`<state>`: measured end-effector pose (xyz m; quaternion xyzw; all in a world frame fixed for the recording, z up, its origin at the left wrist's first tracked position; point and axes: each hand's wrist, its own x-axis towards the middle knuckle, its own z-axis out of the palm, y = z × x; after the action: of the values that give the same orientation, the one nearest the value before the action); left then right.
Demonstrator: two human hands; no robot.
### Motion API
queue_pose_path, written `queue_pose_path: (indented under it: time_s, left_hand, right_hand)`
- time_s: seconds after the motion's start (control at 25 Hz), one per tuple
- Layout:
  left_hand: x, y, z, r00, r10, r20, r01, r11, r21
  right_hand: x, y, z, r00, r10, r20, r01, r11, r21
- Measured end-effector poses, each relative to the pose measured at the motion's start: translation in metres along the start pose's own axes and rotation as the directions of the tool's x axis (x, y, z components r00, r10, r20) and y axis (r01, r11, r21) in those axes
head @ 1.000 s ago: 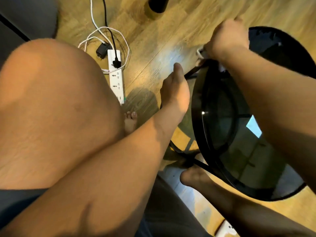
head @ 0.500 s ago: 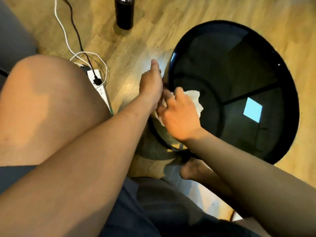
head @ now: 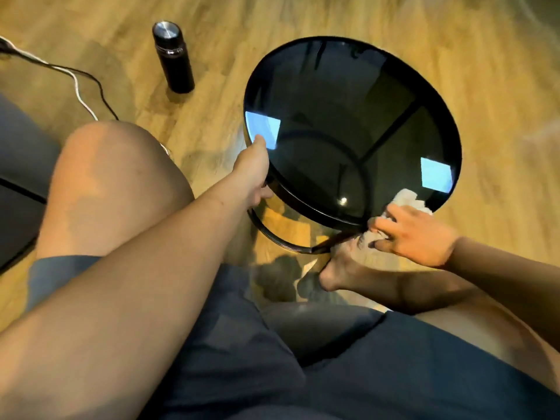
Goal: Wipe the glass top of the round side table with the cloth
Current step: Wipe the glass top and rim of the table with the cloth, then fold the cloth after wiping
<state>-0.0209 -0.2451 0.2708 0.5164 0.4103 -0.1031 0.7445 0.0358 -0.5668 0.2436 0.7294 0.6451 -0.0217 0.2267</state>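
Note:
The round side table (head: 351,122) has a dark glass top in a black metal frame and stands on the wood floor in front of me. My left hand (head: 253,174) grips its near left rim, thumb lying along the edge. My right hand (head: 415,233) holds a crumpled white cloth (head: 407,200) at the near right edge of the glass; part of the cloth hangs over the rim below my fingers.
A black flask with a steel lid (head: 173,57) stands on the floor left of the table. Black and white cables (head: 78,89) run across the floor at far left. My knee (head: 115,183) and bare foot (head: 342,268) are close to the table's base ring.
My right hand has carried the cloth from the left edge of the glass round to the near right edge. My left hand stays on the left rim. The view has shifted.

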Motion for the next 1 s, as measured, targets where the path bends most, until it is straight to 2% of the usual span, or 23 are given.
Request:
queue_pose_path:
  time_s: [0.08, 0.12, 0.16, 0.2, 0.24, 0.28, 0.32, 0.36, 0.4, 0.44, 0.48, 0.52, 0.56, 0.6, 0.64, 0.72, 0.76, 0.88, 0.96, 1.0]
  left_hand:
    - [-0.009, 0.002, 0.005, 1.000, -0.018, 0.011, 0.019, 0.998, -0.052]
    - [-0.014, 0.002, 0.011, 1.000, -0.009, -0.003, 0.008, 0.998, -0.070]
    - [-0.019, 0.002, 0.018, 0.999, 0.018, -0.041, -0.022, 0.996, -0.082]
    - [-0.025, 0.004, 0.027, 0.993, 0.066, -0.102, -0.074, 0.994, -0.077]
    - [-0.031, 0.004, 0.036, 0.978, 0.135, -0.161, -0.142, 0.989, -0.031]
    - [-0.039, 0.004, 0.046, 0.960, 0.228, -0.166, -0.223, 0.974, 0.047]
    - [-0.048, 0.003, 0.055, 0.946, 0.310, -0.093, -0.298, 0.947, 0.124]
    - [-0.056, 0.000, 0.062, 0.940, 0.339, 0.047, -0.341, 0.922, 0.181]
    - [-0.064, -0.005, 0.068, 0.923, 0.319, 0.215, -0.364, 0.906, 0.216]
    - [-0.072, -0.011, 0.072, 0.887, 0.270, 0.374, -0.376, 0.892, 0.250]
    - [-0.074, -0.018, 0.073, 0.848, 0.226, 0.480, -0.393, 0.875, 0.282]
    - [-0.077, -0.023, 0.072, 0.828, 0.210, 0.520, -0.413, 0.855, 0.314]
    - [-0.077, -0.026, 0.070, 0.832, 0.222, 0.508, -0.427, 0.841, 0.332]
    - [-0.075, -0.028, 0.068, 0.848, 0.236, 0.474, -0.418, 0.849, 0.324]
    - [-0.072, -0.028, 0.066, 0.861, 0.238, 0.449, -0.395, 0.870, 0.297]
    - [-0.071, -0.026, 0.063, 0.861, 0.221, 0.458, -0.366, 0.894, 0.257]
    - [-0.070, -0.025, 0.062, 0.852, 0.230, 0.470, -0.388, 0.881, 0.273]
    - [-0.066, -0.029, 0.062, 0.830, 0.360, 0.426, -0.527, 0.757, 0.386]
    - [-0.065, -0.031, 0.063, 0.838, 0.413, 0.358, -0.530, 0.773, 0.349]
    - [-0.064, -0.030, 0.063, 0.848, 0.411, 0.334, -0.511, 0.801, 0.312]
  right_hand:
    - [-0.039, 0.029, -0.004, 0.970, 0.204, 0.131, -0.204, 0.979, -0.016]
    - [-0.062, 0.043, -0.009, 0.938, 0.322, 0.128, -0.323, 0.946, -0.012]
    - [-0.080, 0.054, -0.018, 0.893, 0.444, 0.076, -0.448, 0.891, 0.068]
    - [-0.089, 0.059, -0.033, 0.802, 0.597, 0.001, -0.575, 0.772, 0.270]
    - [-0.085, 0.056, -0.050, 0.633, 0.772, -0.051, -0.633, 0.554, 0.541]
    - [-0.073, 0.049, -0.063, 0.437, 0.899, -0.015, -0.533, 0.272, 0.801]
    - [-0.057, 0.038, -0.076, 0.307, 0.944, 0.124, -0.290, -0.031, 0.957]
    - [-0.039, 0.023, -0.087, 0.288, 0.910, 0.298, -0.043, -0.299, 0.953]
    - [-0.021, 0.006, -0.094, 0.370, 0.818, 0.439, 0.155, -0.521, 0.839]
    - [-0.006, -0.007, -0.098, 0.501, 0.705, 0.502, 0.294, -0.684, 0.668]
    - [0.004, -0.020, -0.100, 0.620, 0.597, 0.509, 0.361, -0.793, 0.490]
    - [0.012, -0.032, -0.101, 0.702, 0.516, 0.491, 0.381, -0.854, 0.354]
    - [0.018, -0.039, -0.101, 0.741, 0.481, 0.468, 0.383, -0.876, 0.295]
    - [0.022, -0.045, -0.099, 0.730, 0.501, 0.464, 0.387, -0.864, 0.323]
    - [0.026, -0.048, -0.096, 0.681, 0.562, 0.469, 0.374, -0.818, 0.437]
    - [0.030, -0.051, -0.094, 0.566, 0.683, 0.462, 0.258, -0.679, 0.687]
    - [0.030, -0.051, -0.094, 0.551, 0.719, 0.423, 0.209, -0.610, 0.765]
    - [0.031, -0.054, -0.096, 0.610, 0.726, 0.318, 0.068, -0.448, 0.892]
    - [0.039, -0.054, -0.088, 0.562, 0.783, 0.265, -0.039, -0.295, 0.955]
    - [0.043, -0.052, -0.086, 0.500, 0.827, 0.259, -0.042, -0.275, 0.961]
